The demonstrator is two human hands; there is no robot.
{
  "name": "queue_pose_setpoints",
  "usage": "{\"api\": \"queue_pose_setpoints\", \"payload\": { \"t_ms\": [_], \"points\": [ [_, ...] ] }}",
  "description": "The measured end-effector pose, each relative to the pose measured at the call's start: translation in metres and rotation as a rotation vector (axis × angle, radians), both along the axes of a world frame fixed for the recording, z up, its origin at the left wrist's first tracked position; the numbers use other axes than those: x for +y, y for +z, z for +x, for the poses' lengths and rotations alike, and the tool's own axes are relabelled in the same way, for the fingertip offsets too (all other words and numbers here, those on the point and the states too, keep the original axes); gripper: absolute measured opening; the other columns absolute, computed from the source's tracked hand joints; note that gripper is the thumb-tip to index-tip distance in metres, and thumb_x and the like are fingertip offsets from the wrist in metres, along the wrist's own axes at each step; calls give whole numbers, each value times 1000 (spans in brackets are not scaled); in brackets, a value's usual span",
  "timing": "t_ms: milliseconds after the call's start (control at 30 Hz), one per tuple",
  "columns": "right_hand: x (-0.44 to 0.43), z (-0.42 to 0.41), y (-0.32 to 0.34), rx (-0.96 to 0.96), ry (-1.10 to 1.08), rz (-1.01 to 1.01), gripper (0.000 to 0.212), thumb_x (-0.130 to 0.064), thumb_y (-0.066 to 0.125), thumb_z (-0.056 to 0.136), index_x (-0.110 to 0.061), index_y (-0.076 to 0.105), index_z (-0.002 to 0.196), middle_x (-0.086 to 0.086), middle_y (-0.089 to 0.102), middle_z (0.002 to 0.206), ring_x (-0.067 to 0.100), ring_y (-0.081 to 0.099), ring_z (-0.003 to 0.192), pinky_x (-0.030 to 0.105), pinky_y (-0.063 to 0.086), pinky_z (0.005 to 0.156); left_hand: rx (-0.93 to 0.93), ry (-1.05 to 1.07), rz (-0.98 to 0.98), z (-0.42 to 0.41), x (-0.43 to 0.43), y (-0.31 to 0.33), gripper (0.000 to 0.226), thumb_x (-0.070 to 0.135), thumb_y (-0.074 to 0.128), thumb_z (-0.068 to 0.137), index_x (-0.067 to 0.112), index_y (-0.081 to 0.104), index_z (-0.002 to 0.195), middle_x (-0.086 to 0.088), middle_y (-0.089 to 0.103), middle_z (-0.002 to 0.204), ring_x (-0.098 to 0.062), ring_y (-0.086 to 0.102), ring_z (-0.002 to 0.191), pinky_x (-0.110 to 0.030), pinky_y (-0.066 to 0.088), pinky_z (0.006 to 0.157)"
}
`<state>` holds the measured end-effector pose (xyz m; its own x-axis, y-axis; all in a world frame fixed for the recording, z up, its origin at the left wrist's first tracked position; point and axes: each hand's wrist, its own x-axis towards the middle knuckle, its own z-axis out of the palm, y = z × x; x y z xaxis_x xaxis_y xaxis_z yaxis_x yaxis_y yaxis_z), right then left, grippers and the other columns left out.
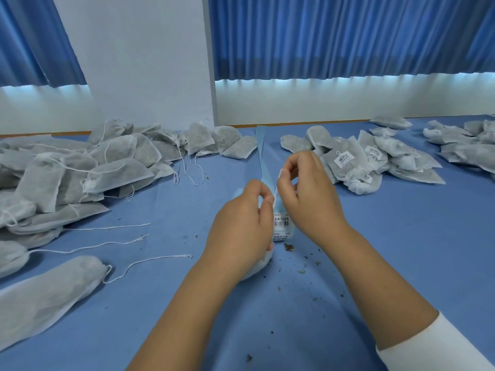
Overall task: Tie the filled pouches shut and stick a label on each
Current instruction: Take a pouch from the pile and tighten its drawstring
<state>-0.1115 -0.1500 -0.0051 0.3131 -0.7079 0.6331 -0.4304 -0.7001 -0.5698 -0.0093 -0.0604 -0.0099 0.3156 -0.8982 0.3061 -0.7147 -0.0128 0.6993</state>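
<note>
Faced a wide table (267, 317) spread with blue cloth. Faced also blue curtains (348, 36) and a white pillar (150, 62), both far behind the label strip (263, 162). Had the largest heap of grey pouches (80, 170) left of the label strip, untied, with thin white strings loose on the cloth. Had a smaller heap (375, 162) right of the label strip, several pouches there carrying white barcode stickers. Had a third heap (468, 145) further right, near the table edge.

Held the label strip upright in the middle of the table: long pale blue backing, white printed labels with barcodes on the lower part. Gripped it with the left hand (241, 226), thumb and forefinger curled on its left edge. Pinched one white label (280, 174) at the right edge of the strip with the right hand (308, 199), the other fingers bent. Covered one pouch (257, 266) with the left hand, just below the strip; could not tell whether tied. Had brown crumbs (289, 247) on the cloth beside the strip's foot.
</note>
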Motion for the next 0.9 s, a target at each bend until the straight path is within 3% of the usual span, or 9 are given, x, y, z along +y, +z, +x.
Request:
{"api": "queue_pose_setpoints", "payload": {
  "t_ms": [167, 300, 467, 633, 733, 833, 900],
  "points": [
    [1, 3, -2, -17, -77, -29, 5, -15, 51, 93, -12, 48, 91, 1, 52, 94, 12, 49, 75, 36, 43, 66, -12, 23, -27, -4, 0, 1, 19, 32, 38, 104, 38, 41, 86, 0, 59, 56, -6, 55, 51, -26, 39, 54],
    [-1, 7, 1, -218, -4, 356, 6, -16, 49, 90, -13, 51, 85, 6, 63, 84, 8, 60, 69, 33, 49, 66, -102, 43, -33, -5, 0, 2, 12, 32, 37, 104, 27, 48, 101, -6, 63, 67, -23, 63, 66, -43, 49, 71],
    [-7, 4, 6, -433, 172, 799, 18, -14, 47, 90, -12, 55, 75, -3, 54, 60, 8, 51, 53, 23, 43, 51, -147, 134, -32, 2, 0, 3, 15, 33, 35, 104, 26, 48, 106, -4, 64, 66, -28, 65, 71, -45, 50, 72],
    [-1, 8, 7, -473, 359, 912, 18, -13, 49, 95, -11, 59, 80, 0, 61, 77, 10, 55, 56, 23, 44, 51, -100, 262, -45, 15, -1, 4, 17, 31, 33, 104, 23, 47, 108, -7, 66, 69, -31, 64, 74, -44, 49, 72],
    [5, 8, 6, -527, 644, 1130, 20, -14, 46, 100, -8, 63, 91, 9, 73, 103, 17, 67, 66, 25, 52, 55, -79, 288, -53, 23, -2, 3, 16, 30, 33, 104, 23, 47, 108, -7, 65, 69, -32, 65, 73, -46, 50, 72],
    [7, 7, 7, -575, 788, 1283, 30, -12, 42, 102, 8, 54, 121, 18, 70, 113, 18, 66, 65, 23, 52, 53, -56, 277, -72, 30, -3, 0, 15, 29, 34, 103, 23, 48, 108, -5, 63, 65, -29, 66, 70, -44, 50, 71],
    [7, 8, 7, -637, 798, 1333, 32, -11, 43, 101, 5, 47, 129, 21, 70, 113, 20, 68, 66, 24, 53, 52, -30, 252, -83, 34, -4, -2, 12, 30, 37, 103, 29, 49, 103, 0, 62, 56, -20, 64, 65, -36, 48, 64]
  ]
}}
